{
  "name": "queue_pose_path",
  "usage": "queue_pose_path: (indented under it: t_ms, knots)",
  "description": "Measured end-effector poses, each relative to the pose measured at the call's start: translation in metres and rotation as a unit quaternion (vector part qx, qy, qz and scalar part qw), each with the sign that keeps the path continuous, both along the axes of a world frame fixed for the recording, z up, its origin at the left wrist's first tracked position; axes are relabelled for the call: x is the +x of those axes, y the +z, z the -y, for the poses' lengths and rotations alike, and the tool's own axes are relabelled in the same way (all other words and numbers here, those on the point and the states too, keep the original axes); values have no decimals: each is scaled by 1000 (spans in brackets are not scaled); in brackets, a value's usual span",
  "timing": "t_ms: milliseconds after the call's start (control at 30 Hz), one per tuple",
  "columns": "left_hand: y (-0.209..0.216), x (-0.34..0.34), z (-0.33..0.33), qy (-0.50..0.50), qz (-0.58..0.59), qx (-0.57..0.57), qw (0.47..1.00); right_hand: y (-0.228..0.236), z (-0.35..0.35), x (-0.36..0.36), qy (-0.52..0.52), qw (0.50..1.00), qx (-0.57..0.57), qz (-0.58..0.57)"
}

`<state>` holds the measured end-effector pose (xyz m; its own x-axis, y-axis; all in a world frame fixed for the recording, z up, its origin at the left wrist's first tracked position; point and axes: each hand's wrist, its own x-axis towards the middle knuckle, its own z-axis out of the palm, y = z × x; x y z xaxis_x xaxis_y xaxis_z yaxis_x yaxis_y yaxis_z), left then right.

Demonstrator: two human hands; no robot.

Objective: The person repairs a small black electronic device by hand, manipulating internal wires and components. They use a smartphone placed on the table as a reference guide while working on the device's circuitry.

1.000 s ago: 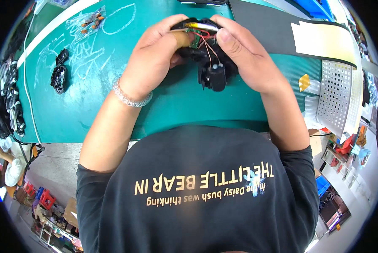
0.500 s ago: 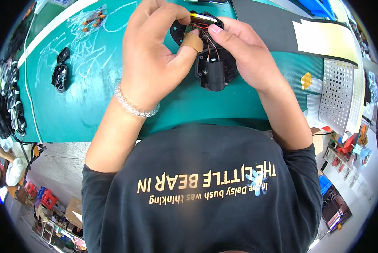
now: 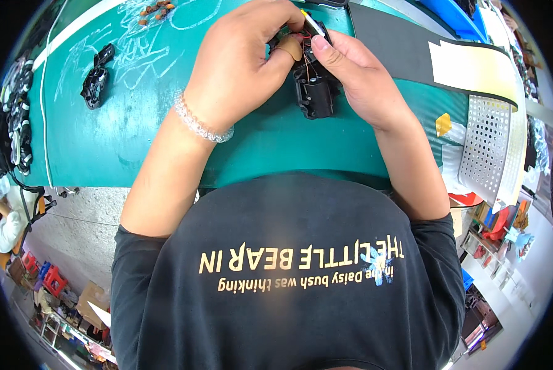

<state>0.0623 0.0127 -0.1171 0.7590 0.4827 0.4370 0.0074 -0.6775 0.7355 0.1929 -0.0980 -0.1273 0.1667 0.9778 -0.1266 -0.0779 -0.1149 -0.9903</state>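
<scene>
A black plastic housing (image 3: 314,97) with a cylindrical motor-like part is held up between my hands over the green table. Thin red and copper-coloured wires (image 3: 307,60) run out of it. A flat silver battery (image 3: 314,23) with a yellow end stands tilted at its top. My left hand (image 3: 236,71), with a tan wrap on the thumb, is closed; its index finger is at the battery's yellow end and its thumb by the wires. My right hand (image 3: 368,80) grips the housing's right side, thumb near the battery's lower end. The fingers behind are hidden.
Another black housing piece (image 3: 95,85) lies on the green table (image 3: 258,151) at left, with small orange-brown parts (image 3: 157,11) beyond. At right are a dark mat (image 3: 384,37), a blue bin (image 3: 454,15) and a perforated metal sheet (image 3: 486,132). Black cables (image 3: 19,117) are bunched at far left.
The battery has gone from nearly level to steeply tilted, and the housing has turned with my hands, hiding its left part. The whole view has shifted slightly.
</scene>
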Motion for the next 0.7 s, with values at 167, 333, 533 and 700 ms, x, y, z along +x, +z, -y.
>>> queue_pose_path:
  t_ms: [167,333,533,700]
  knots:
    - [-5,1,1,-1,16,-1,1000,10,1,-8,-32,997,-21,-73]
    - [-3,1,2,-8,11,30,999,10,1,-1,-19,989,-50,-138]
    - [-6,2,4,-20,39,86,995,6,-1,-7,-88,991,-44,-85]
    - [-6,2,5,-16,6,78,997,5,0,-3,-56,993,-54,-83]
